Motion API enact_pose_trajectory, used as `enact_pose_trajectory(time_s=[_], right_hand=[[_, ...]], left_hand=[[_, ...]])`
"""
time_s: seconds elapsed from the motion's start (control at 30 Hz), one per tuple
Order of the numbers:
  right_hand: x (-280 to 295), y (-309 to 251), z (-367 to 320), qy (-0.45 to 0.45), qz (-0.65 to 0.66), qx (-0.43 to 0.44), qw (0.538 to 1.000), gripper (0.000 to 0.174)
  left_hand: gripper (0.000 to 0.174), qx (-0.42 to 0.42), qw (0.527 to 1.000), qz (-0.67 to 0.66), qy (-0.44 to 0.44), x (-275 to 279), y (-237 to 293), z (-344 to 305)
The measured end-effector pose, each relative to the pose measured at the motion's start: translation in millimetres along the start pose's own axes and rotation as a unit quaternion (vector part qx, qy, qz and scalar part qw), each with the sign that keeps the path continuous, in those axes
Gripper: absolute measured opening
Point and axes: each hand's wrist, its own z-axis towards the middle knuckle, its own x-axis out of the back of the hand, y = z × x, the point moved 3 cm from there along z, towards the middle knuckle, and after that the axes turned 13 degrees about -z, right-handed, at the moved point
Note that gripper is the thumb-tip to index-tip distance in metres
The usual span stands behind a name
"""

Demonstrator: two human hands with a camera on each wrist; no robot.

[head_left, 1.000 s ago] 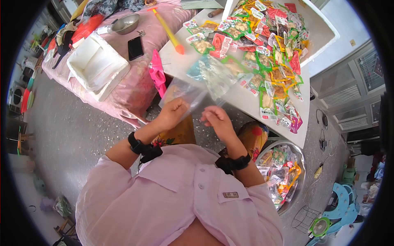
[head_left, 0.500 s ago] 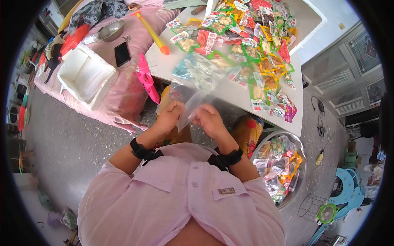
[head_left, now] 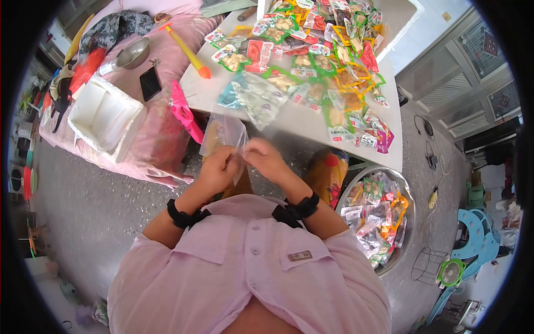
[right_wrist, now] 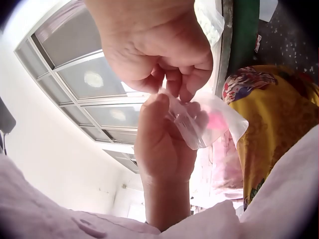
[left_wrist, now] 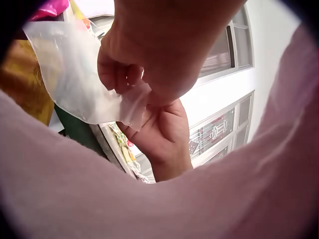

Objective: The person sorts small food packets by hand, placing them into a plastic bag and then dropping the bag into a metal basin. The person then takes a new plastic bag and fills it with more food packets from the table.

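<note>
A clear plastic bag (head_left: 223, 132) hangs from both hands at its edge, in front of the shirt. My left hand (head_left: 219, 165) pinches the edge between thumb and curled fingers. Close beside it, fingertips nearly meeting, my right hand (head_left: 265, 158) pinches the same edge. In the left wrist view the bag (left_wrist: 70, 72) spreads out limp beyond the knuckles; nothing shows inside it. From the right wrist view, the gathered film (right_wrist: 192, 124) runs between the fingertips of both hands. More flat clear bags (head_left: 258, 97) lie on the table corner just beyond.
Many sealed food packets (head_left: 311, 61) cover the white table (head_left: 384, 133). A metal basin (head_left: 409, 222) of packets stands on the floor at right. On the pink bed to the left are a foam box (head_left: 105, 119), a phone (head_left: 149, 83) and a metal bowl (head_left: 133, 53).
My hands have come together at the bag's edge; the right one was apart from the left a second ago. The bag has swung from flat to more upright. The head view has shifted.
</note>
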Motion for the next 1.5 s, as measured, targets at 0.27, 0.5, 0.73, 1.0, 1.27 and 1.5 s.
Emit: enact_pose_trajectory(time_s=[0.27, 0.5, 0.73, 1.0, 1.27, 1.5], right_hand=[[8.8, -19.1, 26.0, 0.157, 0.052, 0.034, 0.986, 0.005], [11.1, -47.5, 54.8, 0.201, 0.053, 0.056, 0.976, 0.007], [56.0, -6.5, 63.6, 0.217, -0.148, -0.028, 0.964, 0.013], [164.0, 1.1, 69.3, 0.361, -0.495, 0.002, 0.790, 0.022], [191.5, 25.5, 106.1, 0.294, -0.536, -0.137, 0.779, 0.037], [186.4, 34.8, 115.6, 0.278, -0.574, -0.149, 0.756, 0.025]], left_hand=[[0.021, -0.229, 0.923, 0.268, 0.153, 55.6, 50.9, 24.0], [0.024, -0.331, 0.858, 0.384, 0.075, 36.4, 81.0, 62.7], [0.009, -0.181, 0.919, 0.349, 0.005, -14.4, -12.7, 109.8], [0.011, -0.026, 0.968, 0.251, 0.013, -44.1, -56.7, 136.4], [0.010, -0.038, 0.974, 0.223, 0.018, -43.5, -58.2, 136.6], [0.011, -0.030, 0.972, 0.232, 0.020, -43.5, -54.1, 135.9]])
